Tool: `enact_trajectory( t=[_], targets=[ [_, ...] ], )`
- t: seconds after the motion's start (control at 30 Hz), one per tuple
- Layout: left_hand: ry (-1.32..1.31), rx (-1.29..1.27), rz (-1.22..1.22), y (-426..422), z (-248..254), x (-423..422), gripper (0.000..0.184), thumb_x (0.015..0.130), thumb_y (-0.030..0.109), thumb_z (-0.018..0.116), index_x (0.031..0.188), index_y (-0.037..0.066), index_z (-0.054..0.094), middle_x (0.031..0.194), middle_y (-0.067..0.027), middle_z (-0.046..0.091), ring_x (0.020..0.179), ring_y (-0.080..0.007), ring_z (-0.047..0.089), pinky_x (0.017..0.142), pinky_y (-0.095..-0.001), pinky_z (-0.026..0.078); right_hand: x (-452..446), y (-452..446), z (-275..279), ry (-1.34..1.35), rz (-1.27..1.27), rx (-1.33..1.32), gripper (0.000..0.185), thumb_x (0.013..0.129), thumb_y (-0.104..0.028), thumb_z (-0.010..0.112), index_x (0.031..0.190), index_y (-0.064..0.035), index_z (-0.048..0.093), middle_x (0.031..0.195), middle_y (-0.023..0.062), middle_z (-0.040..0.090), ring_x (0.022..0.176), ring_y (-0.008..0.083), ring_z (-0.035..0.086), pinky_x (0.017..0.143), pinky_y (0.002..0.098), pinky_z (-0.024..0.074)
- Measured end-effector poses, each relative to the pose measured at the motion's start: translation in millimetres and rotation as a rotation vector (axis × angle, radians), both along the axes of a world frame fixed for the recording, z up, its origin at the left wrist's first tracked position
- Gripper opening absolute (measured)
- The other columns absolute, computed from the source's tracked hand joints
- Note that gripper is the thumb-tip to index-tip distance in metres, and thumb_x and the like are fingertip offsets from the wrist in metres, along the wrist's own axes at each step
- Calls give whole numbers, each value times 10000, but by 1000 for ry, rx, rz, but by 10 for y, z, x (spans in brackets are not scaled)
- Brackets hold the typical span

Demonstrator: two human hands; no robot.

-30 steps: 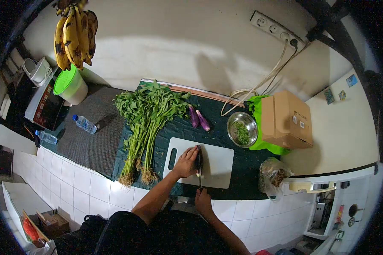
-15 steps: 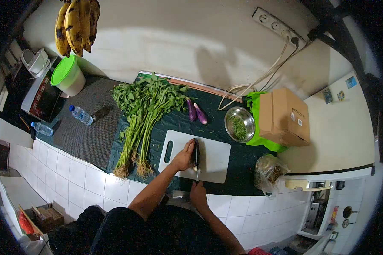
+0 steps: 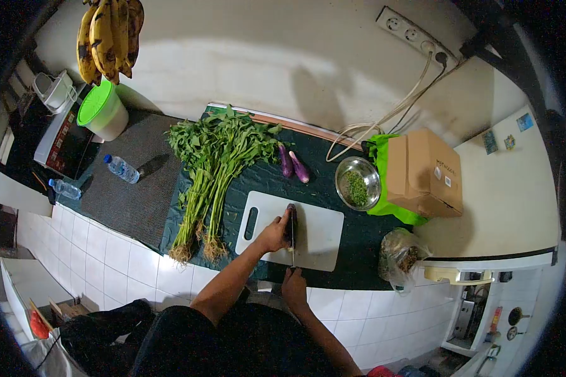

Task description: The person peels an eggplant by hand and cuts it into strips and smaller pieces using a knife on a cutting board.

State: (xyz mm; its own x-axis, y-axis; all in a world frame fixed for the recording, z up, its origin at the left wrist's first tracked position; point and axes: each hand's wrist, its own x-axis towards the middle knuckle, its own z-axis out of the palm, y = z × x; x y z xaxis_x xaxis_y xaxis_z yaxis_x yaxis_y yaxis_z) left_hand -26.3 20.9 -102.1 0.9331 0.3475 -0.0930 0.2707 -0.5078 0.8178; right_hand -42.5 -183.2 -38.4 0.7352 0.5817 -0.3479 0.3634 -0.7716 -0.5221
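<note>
A white cutting board [image 3: 322, 232] with a handle slot lies at the counter's front edge. My right hand [image 3: 294, 288] is closed around the handle of a knife [image 3: 293, 242], whose blade points away from me over the board. My left hand [image 3: 274, 235] presses on a dark, long thing beside the blade; it looks like an eggplant [image 3: 288, 231], mostly hidden by fingers and knife. Two purple eggplants [image 3: 294, 164] lie behind the board. A steel bowl [image 3: 375, 190] holds small chopped green pieces.
Leafy greens [image 3: 223, 151] with roots spread left of the board. To the right stand a cardboard box [image 3: 421, 173] on a green bag and a tied plastic bag [image 3: 399, 257]. Farther left are water bottles [image 3: 122, 169] and a lidded bucket [image 3: 104, 113]. Bananas [image 3: 110, 41] hang above.
The whole view has shifted slightly. Both hands and the knife keep nearly the same place on the board, with the left hand's fingers moved only a little.
</note>
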Motion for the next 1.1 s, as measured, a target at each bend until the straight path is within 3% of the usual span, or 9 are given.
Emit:
enact_trajectory(
  t=[0.2, 0.3, 0.4, 0.47, 0.63, 0.7, 0.77, 0.87, 1.1],
  targets=[
    [105, -38, 10, -16, 131, 35, 1281, 636, 123, 832, 1546, 50, -67, 1189, -330, 539, 1053, -513, 571, 958, -494, 485, 46, 33, 9, 62, -64, -16, 373, 1024, -288, 451, 1059, 83, 450, 777, 336, 636, 737, 517, 639, 611, 581, 515],
    [185, -67, 10, -19, 263, 46, 1286, 644, 118, 824, 1542, 58, -95, 1174, -336, 541, 1047, -519, 570, 954, -497, 484, 83, -45, -106, -113, 168, 31, 369, 1026, -286, 446, 1065, 81, 445, 768, 335, 635, 717, 510, 640, 594, 577, 516],
    [146, -49, -1, -35, 220, 43, 1283, 654, 105, 805, 1538, 64, -125, 1151, -343, 539, 1035, -523, 570, 937, -504, 485, 75, -28, -185, -184, 188, 119, 354, 1024, -273, 454, 1051, 80, 445, 748, 333, 630, 691, 502, 641, 566, 562, 520],
    [100, -33, -8, -60, 142, 51, 1281, 659, 101, 794, 1535, 63, -140, 1140, -348, 534, 1029, -525, 570, 925, -509, 487, 90, 59, -202, -31, 22, -18, 349, 1021, -261, 463, 1041, 86, 435, 726, 320, 626, 673, 497, 641, 537, 541, 524],
    [163, -2, -18, -82, 252, 79, 1311, 671, 125, 817, 1503, -15, -187, 1102, -354, 537, 1020, -524, 548, 921, -493, 486, 103, -13, -286, -114, 139, 71, 344, 1018, -243, 469, 1041, 97, 419, 710, 307, 623, 665, 492, 642, 519, 524, 521],
    [148, -6, -20, -90, 299, 72, 1301, 678, 128, 812, 1502, -22, -184, 1115, -348, 522, 1007, -523, 551, 926, -494, 486, 97, 5, -294, -170, 203, 123, 341, 1018, -237, 469, 1045, 99, 416, 709, 306, 623, 666, 492, 642, 517, 521, 521],
    [131, -8, -20, -94, 324, 74, 1291, 685, 131, 807, 1500, -29, -181, 1127, -343, 507, 994, -522, 554, 930, -494, 486, 89, 107, -296, -89, 38, -80, 325, 1016, -220, 471, 1045, 100, 422, 713, 313, 620, 675, 496, 642, 534, 528, 523],
    [119, 32, -16, -118, 291, 74, 1264, 698, 130, 795, 1498, -42, -169, 1131, -340, 499, 966, -514, 565, 909, -489, 506, 171, 88, -321, -84, 164, 35, 333, 1014, -218, 473, 1057, 108, 427, 715, 308, 624, 672, 481, 651, 547, 525, 529],
    [163, 59, 33, -189, 248, 101, 1123, 728, 121, 737, 1497, -95, -53, 1144, -322, 489, 983, -503, 573, 892, -480, 509, 166, 77, -452, -95, 64, 66, 350, 1006, -241, 487, 1079, 96, 427, 765, 323, 640, 714, 487, 657, 589, 546, 534]
  ],
)
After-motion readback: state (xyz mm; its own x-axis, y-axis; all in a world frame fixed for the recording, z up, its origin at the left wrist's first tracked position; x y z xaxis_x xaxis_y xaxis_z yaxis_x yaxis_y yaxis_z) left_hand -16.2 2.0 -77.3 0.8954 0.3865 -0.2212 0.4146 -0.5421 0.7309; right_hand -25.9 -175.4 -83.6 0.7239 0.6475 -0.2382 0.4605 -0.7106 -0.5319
